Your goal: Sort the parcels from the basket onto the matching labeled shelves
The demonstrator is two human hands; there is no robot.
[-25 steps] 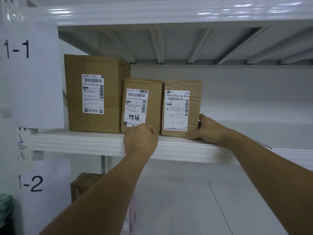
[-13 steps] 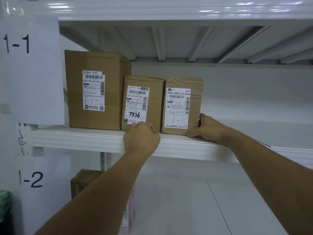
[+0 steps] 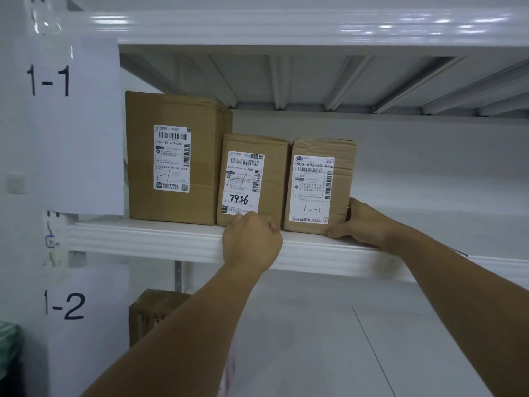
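Shelf: white metal shelf [image 3: 143,239], with a white paper sign marked 1-1 [image 3: 71,124] on the post at its left end
Parcels: three stand upright in a row near the front edge, printed labels facing out
Left of row: tall brown cardboard parcel [image 3: 174,159], beside the sign
Centre: middle brown cardboard parcel [image 3: 254,179], handwritten 7936 on its label, touching the tall one
Right of row: right-end brown cardboard parcel [image 3: 320,184], handwritten 1-1 on its label, close against the middle one
Left hand [image 3: 252,242]: fingers curled into a fist, knuckles at the lower front of the middle parcel; whether it grips anything cannot be told
Right hand [image 3: 363,222]: grips the right-end parcel's lower right corner, thumb along the bottom front edge, fingers round the side
Below: white paper sign marked 1-2 [image 3: 71,310], and a brown cardboard box [image 3: 151,313] on the lower level, partly hidden by the left forearm
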